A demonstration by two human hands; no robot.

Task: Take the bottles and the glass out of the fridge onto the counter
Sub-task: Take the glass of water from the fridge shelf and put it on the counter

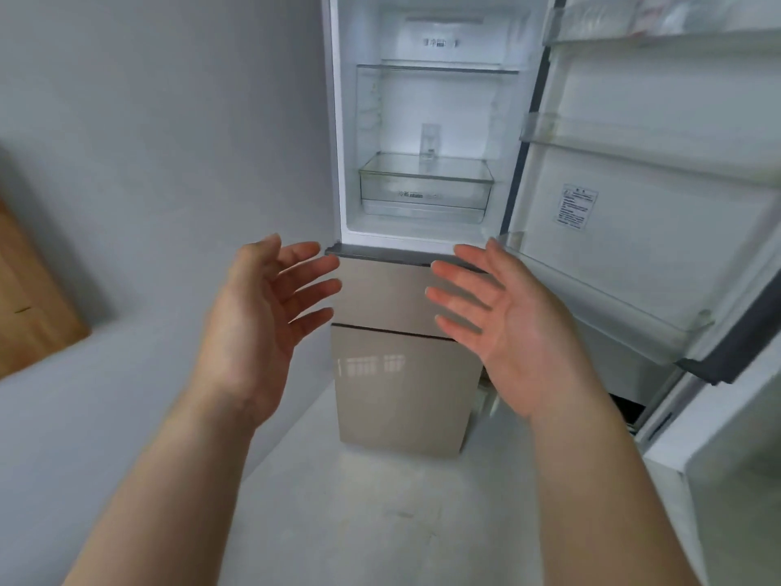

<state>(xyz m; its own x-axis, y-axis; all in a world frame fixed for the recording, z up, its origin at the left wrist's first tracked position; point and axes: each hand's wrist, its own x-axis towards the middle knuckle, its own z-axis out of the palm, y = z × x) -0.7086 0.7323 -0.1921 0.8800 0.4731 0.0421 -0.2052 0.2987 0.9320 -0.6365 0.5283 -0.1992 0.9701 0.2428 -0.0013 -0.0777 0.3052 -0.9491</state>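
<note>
**A:** What's nearest the camera?

**B:** Two bare forearms reaching forward from the bottom edge. The left hand (262,315) is spread, palm turned toward the middle, fingers straight and slightly fanned, with nothing in it. The right hand (507,327) mirrors it, palm facing the left one, fingers extended and also holding nothing. The two are apart, with a gap between them.

**B:** Under them is a pale floor (380,522).

**A:** And beyond the hands?

**B:** Through the gap you see the fridge's lower drawers (401,374), beige and glossy, both closed, one above the other. A window reflection shows on the lower front.

**A:** Is the fridge (338,120) open?

**B:** The upper compartment is. Its door (634,247) is swung out to the right, with clear door racks and a printed label (574,207) on the inner lining.

**A:** Where are the bottles and the glass?

**B:** I can't see any. Inside there is a glass shelf (437,68) higher up and a clear crisper bin (424,192) at the bottom of the compartment. On the back wall just above the bin is a small pale fitting; it is too blurred to tell what it is. Something sits in the top door rack (659,19), too blurred to name.

**A:** Anything else?

**B:** A grey wall (169,120) to the left of the fridge, and a wooden panel (29,298) at the far left edge. At the lower right edge a white surface (739,480) comes into view.
</note>
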